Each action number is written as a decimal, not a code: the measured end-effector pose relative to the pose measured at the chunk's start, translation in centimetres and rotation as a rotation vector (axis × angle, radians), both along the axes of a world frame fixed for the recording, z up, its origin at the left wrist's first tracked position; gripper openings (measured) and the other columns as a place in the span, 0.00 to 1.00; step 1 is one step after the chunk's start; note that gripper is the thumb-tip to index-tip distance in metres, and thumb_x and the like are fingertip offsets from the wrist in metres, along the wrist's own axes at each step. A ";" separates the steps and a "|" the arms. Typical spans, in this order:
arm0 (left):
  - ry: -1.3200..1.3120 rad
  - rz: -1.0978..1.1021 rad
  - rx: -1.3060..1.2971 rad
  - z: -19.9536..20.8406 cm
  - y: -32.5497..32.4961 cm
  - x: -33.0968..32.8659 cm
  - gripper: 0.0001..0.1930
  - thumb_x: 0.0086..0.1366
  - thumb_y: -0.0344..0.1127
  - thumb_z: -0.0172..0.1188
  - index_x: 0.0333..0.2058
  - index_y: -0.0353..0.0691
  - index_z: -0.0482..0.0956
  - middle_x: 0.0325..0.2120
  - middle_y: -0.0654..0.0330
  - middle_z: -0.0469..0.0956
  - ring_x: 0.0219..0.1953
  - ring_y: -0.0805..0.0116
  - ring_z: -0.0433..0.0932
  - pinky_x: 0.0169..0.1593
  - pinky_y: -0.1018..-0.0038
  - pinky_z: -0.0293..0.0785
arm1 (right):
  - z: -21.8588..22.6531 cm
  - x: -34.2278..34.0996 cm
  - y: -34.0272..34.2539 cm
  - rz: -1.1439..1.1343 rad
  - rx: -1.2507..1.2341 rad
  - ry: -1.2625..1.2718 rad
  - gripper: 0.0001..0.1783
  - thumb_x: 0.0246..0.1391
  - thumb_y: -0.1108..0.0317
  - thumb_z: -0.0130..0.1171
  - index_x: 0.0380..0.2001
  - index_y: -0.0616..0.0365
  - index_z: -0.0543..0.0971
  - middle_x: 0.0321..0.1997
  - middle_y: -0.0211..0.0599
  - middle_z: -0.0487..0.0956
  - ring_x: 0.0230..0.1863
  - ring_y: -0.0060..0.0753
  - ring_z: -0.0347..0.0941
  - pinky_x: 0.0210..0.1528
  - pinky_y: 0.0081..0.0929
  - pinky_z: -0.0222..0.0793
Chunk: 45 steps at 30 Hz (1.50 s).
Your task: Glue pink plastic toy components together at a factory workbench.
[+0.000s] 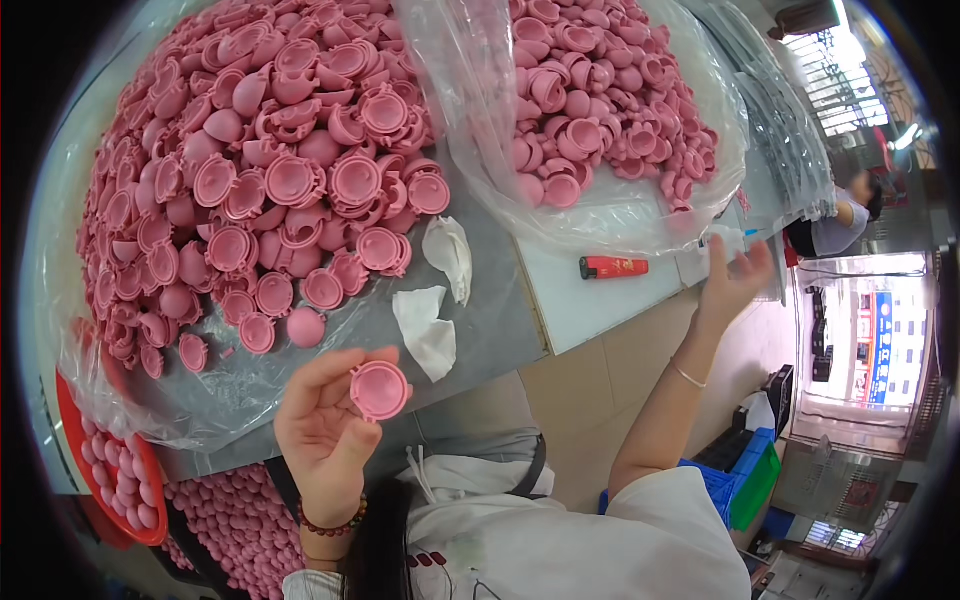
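Note:
My left hand (325, 420) pinches a round pink plastic half shell (380, 389) between thumb and fingers, its hollow side facing up. It is held above the near edge of the grey table, in front of a big heap of pink half shells (230, 250). My right hand (738, 285) is stretched out to the far right with fingers apart. Right by its fingertips is a small whitish object (727, 240) with a blue tip, partly hidden; whether they touch I cannot tell. To the left of that hand lies a red lighter (613, 267) with a black end.
Two crumpled white cloth or paper pieces (428, 330) lie beside the heap. A clear plastic bag (640, 235) holds more pink half shells at the back. Lower left are a red basin (72, 415) and a container of pink balls (240, 520). Blue crates (725, 480) stand at right; another person (835, 225) is beyond.

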<state>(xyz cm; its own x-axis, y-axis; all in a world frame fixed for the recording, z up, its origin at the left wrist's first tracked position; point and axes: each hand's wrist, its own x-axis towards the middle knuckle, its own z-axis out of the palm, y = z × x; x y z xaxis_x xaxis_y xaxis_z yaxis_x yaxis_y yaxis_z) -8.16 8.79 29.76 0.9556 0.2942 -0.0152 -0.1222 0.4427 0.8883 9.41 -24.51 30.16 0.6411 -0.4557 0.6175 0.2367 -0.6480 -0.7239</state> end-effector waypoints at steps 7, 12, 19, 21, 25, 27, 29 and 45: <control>-0.048 -0.068 -0.051 -0.2 0.3 0.0 0.23 0.51 0.26 0.55 0.45 0.28 0.60 0.42 0.43 0.67 0.46 0.62 0.68 0.48 0.72 0.64 | 2.8 -0.6 8.7 0.710 -0.657 0.097 0.12 0.36 0.77 0.58 0.30 0.62 0.72 0.32 0.34 0.69 0.34 0.28 0.65 0.35 0.22 0.60; -0.052 -0.070 -0.074 0.0 0.4 -0.2 0.22 0.51 0.26 0.55 0.45 0.28 0.60 0.43 0.43 0.67 0.46 0.63 0.67 0.50 0.73 0.61 | 3.8 1.2 12.8 0.836 -0.836 0.211 0.11 0.33 0.79 0.57 0.27 0.62 0.73 0.32 0.39 0.69 0.34 0.36 0.65 0.36 0.24 0.61; -0.061 -0.120 -0.118 0.0 0.7 0.0 0.22 0.51 0.24 0.55 0.46 0.28 0.60 0.44 0.44 0.66 0.47 0.63 0.67 0.50 0.73 0.61 | 3.9 -5.0 14.2 1.147 -0.332 0.639 0.11 0.35 0.79 0.58 0.27 0.60 0.73 0.28 0.31 0.73 0.24 0.19 0.66 0.24 0.14 0.61; -0.061 -0.133 -0.119 0.0 0.8 0.1 0.22 0.51 0.23 0.55 0.46 0.28 0.60 0.44 0.44 0.66 0.47 0.63 0.67 0.50 0.73 0.61 | 3.2 -6.1 14.6 1.156 -0.218 0.767 0.12 0.35 0.80 0.59 0.28 0.60 0.74 0.27 0.30 0.73 0.22 0.16 0.66 0.22 0.13 0.60; -0.075 -0.148 -0.124 0.1 0.8 0.1 0.22 0.50 0.22 0.54 0.45 0.28 0.61 0.43 0.45 0.67 0.47 0.62 0.66 0.50 0.72 0.61 | 2.5 -6.4 15.3 1.019 -0.361 0.534 0.17 0.32 0.81 0.59 0.32 0.61 0.74 0.28 0.32 0.73 0.24 0.20 0.66 0.23 0.14 0.61; -0.078 -0.135 -0.108 0.2 0.7 0.2 0.22 0.50 0.21 0.54 0.45 0.28 0.61 0.43 0.46 0.67 0.47 0.62 0.67 0.50 0.72 0.62 | 2.6 -6.2 15.6 0.945 -0.451 0.380 0.18 0.31 0.81 0.59 0.33 0.62 0.74 0.28 0.32 0.72 0.25 0.21 0.66 0.23 0.15 0.61; -0.086 -0.118 -0.095 0.3 0.7 0.2 0.21 0.50 0.20 0.54 0.45 0.28 0.62 0.43 0.46 0.67 0.47 0.62 0.67 0.50 0.71 0.62 | 3.0 -6.0 15.9 0.956 -0.542 0.400 0.19 0.28 0.80 0.61 0.32 0.63 0.74 0.28 0.33 0.72 0.25 0.25 0.66 0.23 0.16 0.62; -0.089 -0.123 0.060 0.0 0.5 0.4 0.20 0.46 0.17 0.56 0.41 0.27 0.68 0.42 0.48 0.68 0.44 0.64 0.69 0.47 0.73 0.66 | 3.1 -7.3 19.5 1.405 -0.343 0.113 0.18 0.25 0.74 0.64 0.29 0.57 0.77 0.30 0.34 0.73 0.28 0.29 0.68 0.29 0.20 0.63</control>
